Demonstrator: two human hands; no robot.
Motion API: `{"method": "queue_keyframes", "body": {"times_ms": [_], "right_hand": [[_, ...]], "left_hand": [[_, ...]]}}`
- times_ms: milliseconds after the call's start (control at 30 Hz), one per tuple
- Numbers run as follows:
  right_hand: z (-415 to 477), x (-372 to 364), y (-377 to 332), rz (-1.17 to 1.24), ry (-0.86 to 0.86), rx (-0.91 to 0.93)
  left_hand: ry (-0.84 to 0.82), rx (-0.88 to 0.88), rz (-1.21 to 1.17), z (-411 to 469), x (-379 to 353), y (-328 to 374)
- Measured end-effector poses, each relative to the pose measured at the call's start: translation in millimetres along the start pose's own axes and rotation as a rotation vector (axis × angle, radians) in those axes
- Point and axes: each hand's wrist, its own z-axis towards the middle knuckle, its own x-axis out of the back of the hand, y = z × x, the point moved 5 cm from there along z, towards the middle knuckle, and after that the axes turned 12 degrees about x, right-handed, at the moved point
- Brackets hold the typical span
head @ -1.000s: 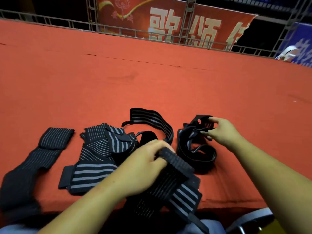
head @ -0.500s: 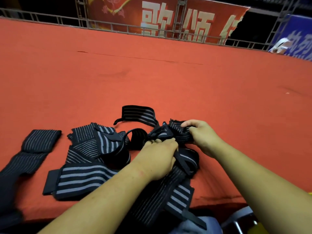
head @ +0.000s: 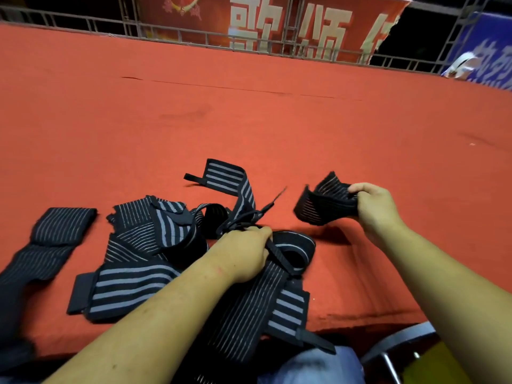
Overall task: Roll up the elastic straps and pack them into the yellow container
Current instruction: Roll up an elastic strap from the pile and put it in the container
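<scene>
Several black elastic straps with grey stripes lie in a tangled pile (head: 155, 239) on the red-covered table (head: 249, 120). My right hand (head: 374, 209) is shut on a bunched strap (head: 324, 206), held just above the cloth to the right of the pile. My left hand (head: 243, 253) presses down on the pile's middle, fingers closed on a narrow strap end (head: 279, 256). One long strap (head: 246, 309) hangs over the near table edge toward my lap. A yellow patch (head: 440, 364) at the bottom right may be the yellow container; it is mostly hidden by my right arm.
A separate strap (head: 47, 245) lies flat at the left, running off the near edge. A metal chair frame (head: 393, 347) shows below the table at the right. A railing and red banner (head: 277, 31) stand beyond the table's far edge.
My right hand has pulled one strap out of the pile and moved it to the right, apart from the rest. My left hand stays on the pile, holding it down.
</scene>
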Motion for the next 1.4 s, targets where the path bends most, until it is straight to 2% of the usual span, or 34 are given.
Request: {"method": "queue_keyframes", "body": {"times_ms": [133,433,533,767,867,967,1167,1300,1400], "right_hand": [[-10.9,2.5,-12.4,0.176,-0.015,-0.026],[-61.2,-27.1,-58.8,0.571,-0.067,-0.048],[-89.6,-35.6,-70.7,0.678,-0.113,-0.048],[-172.6,-48.6,-90.5,0.803,-0.187,-0.111],[-208.1,-50.8,-92.6,0.781,-0.222,-0.133],[-243.2,-56.0,-86.3,0.747,-0.274,-0.176],[-307.2,-77.6,-68.9,0.7,-0.421,-0.191],[-341.6,-78.5,-62.8,0.666,-0.498,-0.195],[-359.6,-74.1,-58.2,0.699,-0.52,-0.266]], "left_hand": [[-0.024,-0.012,-0.092,-4.3,5.0,1.6],[0.022,-0.07,-0.702,-52.7,49.8,2.0],[0.089,-0.107,-0.857,-79.4,61.4,0.3],[0.124,-0.085,-1.41,-133.2,78.6,5.0],[0.144,-0.131,-1.525,-145.5,84.4,3.2],[0.192,-0.098,-1.611,-158.2,79.6,-9.8],[0.363,0.049,-1.535,-190.9,71.8,-30.2],[0.359,0.161,-1.581,-209.7,54.4,-43.1],[0.294,0.175,-1.632,-227.1,39.6,-41.9]]}}
